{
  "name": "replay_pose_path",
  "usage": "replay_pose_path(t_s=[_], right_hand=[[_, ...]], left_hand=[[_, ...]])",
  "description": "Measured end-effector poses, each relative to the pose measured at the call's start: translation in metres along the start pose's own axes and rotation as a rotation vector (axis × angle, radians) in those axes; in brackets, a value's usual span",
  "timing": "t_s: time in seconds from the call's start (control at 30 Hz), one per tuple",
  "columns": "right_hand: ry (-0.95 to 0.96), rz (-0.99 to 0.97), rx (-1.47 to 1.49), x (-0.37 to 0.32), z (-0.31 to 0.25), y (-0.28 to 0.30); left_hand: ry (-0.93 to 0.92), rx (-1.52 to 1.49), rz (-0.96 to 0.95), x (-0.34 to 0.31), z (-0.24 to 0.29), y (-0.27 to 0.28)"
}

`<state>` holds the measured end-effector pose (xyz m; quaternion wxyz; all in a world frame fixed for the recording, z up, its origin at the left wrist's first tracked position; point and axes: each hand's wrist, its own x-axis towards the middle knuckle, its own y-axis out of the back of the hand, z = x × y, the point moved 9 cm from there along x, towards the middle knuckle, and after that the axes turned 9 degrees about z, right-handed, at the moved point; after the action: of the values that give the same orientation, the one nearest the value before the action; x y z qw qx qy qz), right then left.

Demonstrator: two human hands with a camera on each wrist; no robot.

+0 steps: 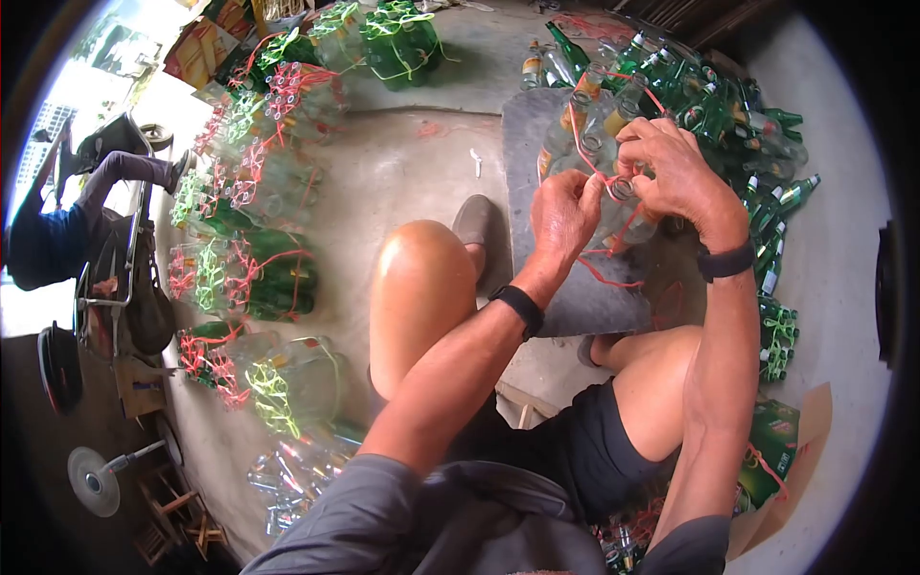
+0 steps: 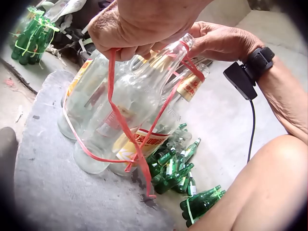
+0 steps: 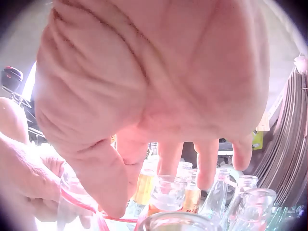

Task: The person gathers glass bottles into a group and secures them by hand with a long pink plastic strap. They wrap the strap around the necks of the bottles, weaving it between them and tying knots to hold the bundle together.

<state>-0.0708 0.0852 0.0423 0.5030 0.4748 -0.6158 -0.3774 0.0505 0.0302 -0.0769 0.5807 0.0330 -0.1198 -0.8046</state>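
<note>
A cluster of clear glass bottles [image 2: 91, 120], some with yellow-and-red labels, stands upright on a grey slab [image 2: 43, 168]. Red plastic twine [image 2: 111, 91] runs around their lower bodies and up to their necks. My left hand [image 1: 565, 216] pinches the twine between thumb and forefinger beside the near necks. Across from it, my right hand [image 1: 676, 163] arches over the bottle tops; thumb and forefinger pinch a twine strand, while the other fingers point down among the necks [image 3: 168, 192]. A loose twine end [image 2: 147, 178] hangs by the bottle bases.
Loose green bottles [image 1: 714, 105] are heaped behind and right of the slab. Tied bundles [image 1: 278, 273] line the floor at the left, with more green bundles [image 1: 402, 48] at the back. Another person [image 1: 57, 230] sits at far left, near a fan [image 1: 91, 479].
</note>
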Motion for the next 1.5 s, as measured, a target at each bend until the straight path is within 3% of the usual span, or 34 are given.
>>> replay_pose_path(t_s=[0.17,0.43,0.47,0.53,0.67,0.73,0.97,1.17,1.37,1.43,1.5], right_hand=[[-0.038,-0.033,0.066,-0.002,0.004,-0.001],[0.105,0.221,0.121,-0.003,-0.011,0.013],[0.104,0.22,0.12,-0.003,-0.011,0.014],[-0.08,0.04,0.265,-0.001,-0.003,0.003],[-0.048,0.109,0.254,0.003,-0.012,0.005],[0.066,0.234,0.172,0.003,-0.02,0.013],[0.143,0.3,-0.024,0.004,-0.029,0.019],[-0.018,0.226,-0.092,0.004,-0.025,0.017],[-0.107,0.18,0.208,0.008,-0.022,0.018],[-0.308,0.084,0.352,0.006,-0.014,0.011],[-0.3,0.087,0.349,0.006,-0.011,0.009]], left_hand=[[-0.01,-0.026,0.004,0.001,0.005,0.0],[-0.034,-0.083,-0.003,0.001,0.006,-0.004],[-0.035,-0.093,-0.01,0.001,0.005,-0.005],[-0.039,-0.105,-0.016,0.0,0.006,-0.005],[0.029,-0.088,-0.029,0.0,0.002,-0.006],[0.036,-0.092,-0.03,-0.001,0.0,-0.006],[0.03,-0.109,-0.039,0.001,0.0,-0.007],[0.025,-0.122,-0.054,0.0,0.006,-0.004],[0.028,-0.114,-0.061,0.0,0.006,-0.005],[0.024,-0.11,-0.063,0.0,0.005,-0.006],[0.021,-0.138,-0.044,-0.001,0.006,-0.005]])
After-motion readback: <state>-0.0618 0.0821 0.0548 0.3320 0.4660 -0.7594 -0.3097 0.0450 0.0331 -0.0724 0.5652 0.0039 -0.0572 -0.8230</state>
